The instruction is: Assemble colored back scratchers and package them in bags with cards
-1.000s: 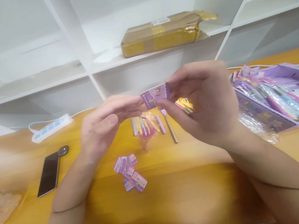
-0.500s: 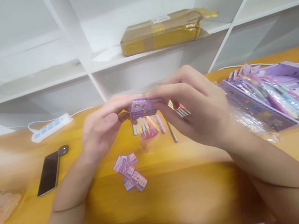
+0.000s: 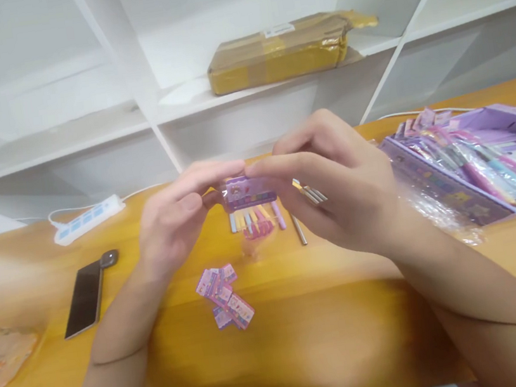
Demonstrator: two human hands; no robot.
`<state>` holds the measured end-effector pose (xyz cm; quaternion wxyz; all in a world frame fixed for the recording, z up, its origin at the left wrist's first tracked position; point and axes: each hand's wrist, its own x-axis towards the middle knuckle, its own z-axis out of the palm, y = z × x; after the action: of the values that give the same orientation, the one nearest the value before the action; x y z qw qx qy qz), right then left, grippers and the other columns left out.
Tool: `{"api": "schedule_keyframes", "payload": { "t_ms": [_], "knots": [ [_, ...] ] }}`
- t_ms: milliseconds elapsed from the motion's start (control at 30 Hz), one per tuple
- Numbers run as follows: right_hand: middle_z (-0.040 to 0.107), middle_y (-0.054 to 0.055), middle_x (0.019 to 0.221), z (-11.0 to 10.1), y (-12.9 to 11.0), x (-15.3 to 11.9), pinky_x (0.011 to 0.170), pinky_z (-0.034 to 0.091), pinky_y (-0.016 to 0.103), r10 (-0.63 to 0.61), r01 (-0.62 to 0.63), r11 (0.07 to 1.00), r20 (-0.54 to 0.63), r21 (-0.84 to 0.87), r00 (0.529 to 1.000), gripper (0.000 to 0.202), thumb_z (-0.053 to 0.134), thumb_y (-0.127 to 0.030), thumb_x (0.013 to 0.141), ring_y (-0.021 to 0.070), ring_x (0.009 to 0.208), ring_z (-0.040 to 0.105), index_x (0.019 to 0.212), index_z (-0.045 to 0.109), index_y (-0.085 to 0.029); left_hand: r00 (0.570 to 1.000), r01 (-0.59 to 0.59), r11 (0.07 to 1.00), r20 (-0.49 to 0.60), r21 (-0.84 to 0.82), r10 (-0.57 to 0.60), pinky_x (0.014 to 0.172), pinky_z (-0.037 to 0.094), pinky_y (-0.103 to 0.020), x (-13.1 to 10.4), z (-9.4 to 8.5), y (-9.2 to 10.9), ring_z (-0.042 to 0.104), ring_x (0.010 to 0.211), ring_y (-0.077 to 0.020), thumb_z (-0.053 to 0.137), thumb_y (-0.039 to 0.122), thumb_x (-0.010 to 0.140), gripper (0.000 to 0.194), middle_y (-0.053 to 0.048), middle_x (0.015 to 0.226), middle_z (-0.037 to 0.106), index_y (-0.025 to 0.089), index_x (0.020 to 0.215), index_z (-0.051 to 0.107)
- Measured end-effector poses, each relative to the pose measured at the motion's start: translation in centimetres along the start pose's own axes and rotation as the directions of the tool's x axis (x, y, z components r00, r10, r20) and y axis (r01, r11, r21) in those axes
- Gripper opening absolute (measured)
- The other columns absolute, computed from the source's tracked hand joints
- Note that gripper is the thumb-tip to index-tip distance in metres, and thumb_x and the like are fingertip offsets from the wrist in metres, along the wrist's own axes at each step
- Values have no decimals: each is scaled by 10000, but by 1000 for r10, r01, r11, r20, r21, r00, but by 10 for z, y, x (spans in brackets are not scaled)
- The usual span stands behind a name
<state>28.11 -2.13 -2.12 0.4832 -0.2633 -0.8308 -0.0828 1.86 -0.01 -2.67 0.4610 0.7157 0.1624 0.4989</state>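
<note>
Between my two hands, above the table, is a small purple printed card point(image 3: 252, 192), with what looks like clear plastic at its left end. My left hand point(image 3: 173, 224) is closed, its fingertips at the card's left end and top edge. From the other side my right hand point(image 3: 338, 185) pinches the card's right end, forefinger along the top. Beyond and below the card lie several coloured pens point(image 3: 256, 219), partly hidden by the hands. A silver-coloured stick point(image 3: 300, 231) lies beside them. Closer to me is a loose pile of similar cards point(image 3: 224, 295).
At right stands a purple box point(image 3: 459, 191) of bagged pens, with crumpled clear plastic point(image 3: 443, 215) against it. A phone point(image 3: 83, 300), a dark mouse-like object point(image 3: 109, 258) and a power strip point(image 3: 89, 220) are at left. A taped carton point(image 3: 277, 56) rests on the shelf behind.
The card has come down slightly and turned more squarely toward me, showing more of its printed face. My right fingers have shifted a little along its top. The pile has not moved.
</note>
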Motion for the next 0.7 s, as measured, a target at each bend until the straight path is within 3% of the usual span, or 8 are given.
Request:
{"api": "schedule_keyframes", "payload": {
  "t_ms": [100,367,567,700],
  "knots": [
    [669,81,1114,0,2,-1,791,615,345,-37,38,999,-8,23,999,367,585,-157,1102,180,917,670,1373,769,-323,1000,5,1000,1,-4,-5,1102,664,-484,0,-1,-1,728,1350,-364,652,563,1093,456,-145,1432,774,283,1370,883],
    [640,80,1154,2,4,-3,788,602,340,-72,72,997,1,29,997,381,589,-166,1094,171,923,655,1395,756,-330,1000,-18,999,5,32,18,1082,661,-439,0,-2,0,713,1311,-328,624,535,1103,467,-137,1428,769,282,1415,862],
    [594,118,1209,5,3,-2,779,640,365,-5,3,999,49,41,999,325,644,-212,1089,215,1021,663,1366,760,-335,1000,0,999,-27,52,1,1088,658,-447,0,0,1,710,1296,-329,639,530,1090,445,-124,1430,771,300,1390,874],
    [564,138,1238,5,2,-2,774,654,380,-36,32,997,57,64,998,303,666,-215,1081,243,1094,662,1358,750,-304,999,-11,998,-37,54,13,1060,663,-452,0,0,0,716,1278,-331,655,522,1083,441,-132,1410,778,288,1384,877]
  ]
}}
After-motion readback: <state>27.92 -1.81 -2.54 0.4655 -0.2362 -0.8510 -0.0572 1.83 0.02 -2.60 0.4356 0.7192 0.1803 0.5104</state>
